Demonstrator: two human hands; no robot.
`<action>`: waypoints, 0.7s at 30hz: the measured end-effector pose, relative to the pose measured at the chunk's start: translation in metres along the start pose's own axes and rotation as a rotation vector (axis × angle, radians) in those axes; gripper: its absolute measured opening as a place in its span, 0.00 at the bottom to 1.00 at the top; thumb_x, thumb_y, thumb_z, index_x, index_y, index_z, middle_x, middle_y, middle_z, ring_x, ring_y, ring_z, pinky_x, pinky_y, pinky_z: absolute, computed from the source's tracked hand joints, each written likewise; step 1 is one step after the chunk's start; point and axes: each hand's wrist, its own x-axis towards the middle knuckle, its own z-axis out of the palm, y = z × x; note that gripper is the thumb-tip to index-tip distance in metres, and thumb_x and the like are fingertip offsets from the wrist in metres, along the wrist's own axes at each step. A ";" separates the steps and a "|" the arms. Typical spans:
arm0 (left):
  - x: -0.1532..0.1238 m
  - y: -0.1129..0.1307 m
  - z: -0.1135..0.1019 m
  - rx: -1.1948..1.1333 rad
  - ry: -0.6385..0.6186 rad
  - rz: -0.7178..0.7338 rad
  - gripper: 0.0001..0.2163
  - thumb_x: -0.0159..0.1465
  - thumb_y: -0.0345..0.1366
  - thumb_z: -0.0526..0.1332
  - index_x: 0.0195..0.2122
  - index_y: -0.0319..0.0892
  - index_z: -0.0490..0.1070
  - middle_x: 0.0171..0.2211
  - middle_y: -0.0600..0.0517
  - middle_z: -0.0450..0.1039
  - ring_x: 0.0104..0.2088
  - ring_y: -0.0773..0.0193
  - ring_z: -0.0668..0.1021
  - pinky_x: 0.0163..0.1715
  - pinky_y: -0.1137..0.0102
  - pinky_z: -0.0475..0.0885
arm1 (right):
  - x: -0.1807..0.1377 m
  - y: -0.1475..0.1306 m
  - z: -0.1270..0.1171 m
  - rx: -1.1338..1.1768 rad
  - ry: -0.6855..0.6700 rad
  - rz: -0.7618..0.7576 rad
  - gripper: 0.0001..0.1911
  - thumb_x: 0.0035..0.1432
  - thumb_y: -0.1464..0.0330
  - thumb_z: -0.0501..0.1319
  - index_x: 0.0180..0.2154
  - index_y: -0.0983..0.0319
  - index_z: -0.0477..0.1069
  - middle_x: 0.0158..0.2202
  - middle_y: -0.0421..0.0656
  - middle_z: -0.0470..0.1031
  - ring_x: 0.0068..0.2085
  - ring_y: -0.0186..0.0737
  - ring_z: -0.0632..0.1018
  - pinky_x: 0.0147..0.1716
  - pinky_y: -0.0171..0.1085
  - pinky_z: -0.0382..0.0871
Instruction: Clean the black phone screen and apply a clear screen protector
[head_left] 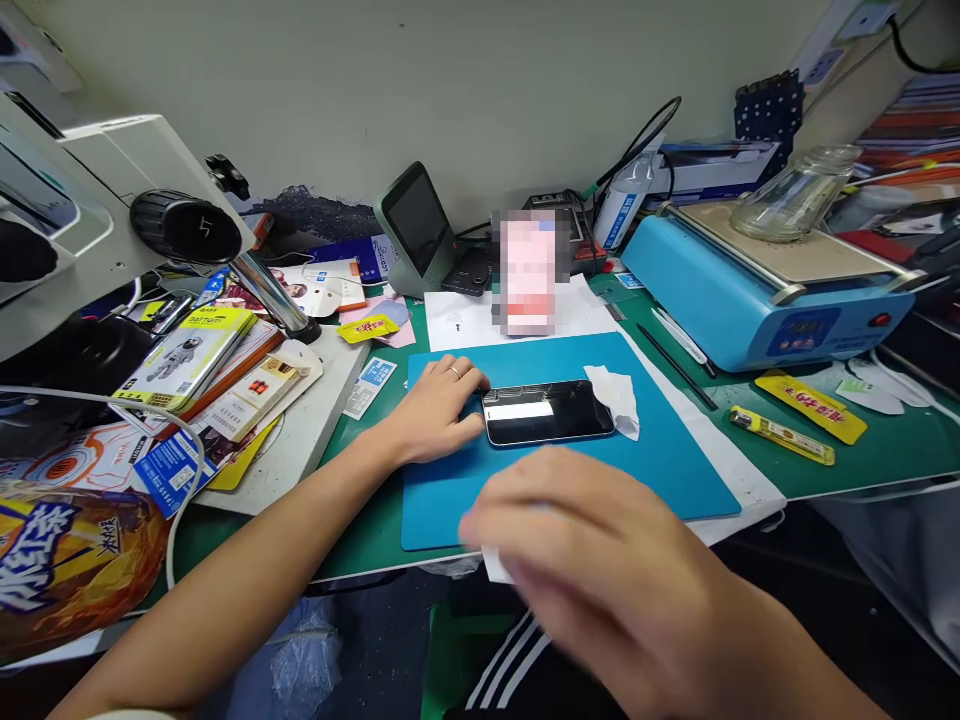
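A black-screened smartphone (555, 412) lies face up on the blue mat (442, 505), its screen reflecting a white patch. My left hand (444, 408), wearing a ring, grips the phone's left end between thumb and fingers. Close to the camera, over the front of the mat, is my right hand (592, 540), curled and smeared by motion. A piece of white paper (495, 566) shows below its fingers and seems held; the fingertips are partly hidden. Another crumpled white tissue (616, 400) touches the phone's right end.
A blue heating machine (765, 305) carries a glass jar (799, 195) at the right. Nearby lie a black pen-like tool (676, 367) and yellow lighter (782, 435). A pixelated phone (527, 275) stands behind the mat. Left are a microscope stand (277, 295), boxes (187, 360) and drink package (75, 565).
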 end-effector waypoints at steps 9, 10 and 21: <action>-0.001 0.005 0.000 -0.041 0.023 -0.013 0.31 0.53 0.64 0.67 0.46 0.43 0.68 0.45 0.46 0.69 0.46 0.49 0.70 0.49 0.53 0.67 | 0.124 0.105 -0.026 -0.222 -0.026 0.350 0.14 0.69 0.69 0.51 0.44 0.59 0.75 0.45 0.48 0.77 0.47 0.48 0.75 0.47 0.49 0.71; -0.001 0.005 0.000 -0.041 0.024 -0.009 0.32 0.54 0.64 0.67 0.47 0.43 0.68 0.45 0.47 0.69 0.46 0.49 0.70 0.49 0.53 0.67 | 0.123 0.106 -0.023 -0.232 -0.062 0.329 0.14 0.70 0.69 0.51 0.44 0.59 0.75 0.44 0.48 0.76 0.46 0.48 0.74 0.48 0.49 0.70; 0.001 0.010 0.000 -0.059 0.048 -0.032 0.25 0.55 0.58 0.69 0.41 0.44 0.67 0.41 0.49 0.69 0.42 0.52 0.70 0.45 0.55 0.67 | 0.146 0.087 -0.044 -0.311 -0.381 0.326 0.13 0.70 0.64 0.53 0.35 0.58 0.73 0.39 0.47 0.71 0.41 0.47 0.72 0.34 0.43 0.68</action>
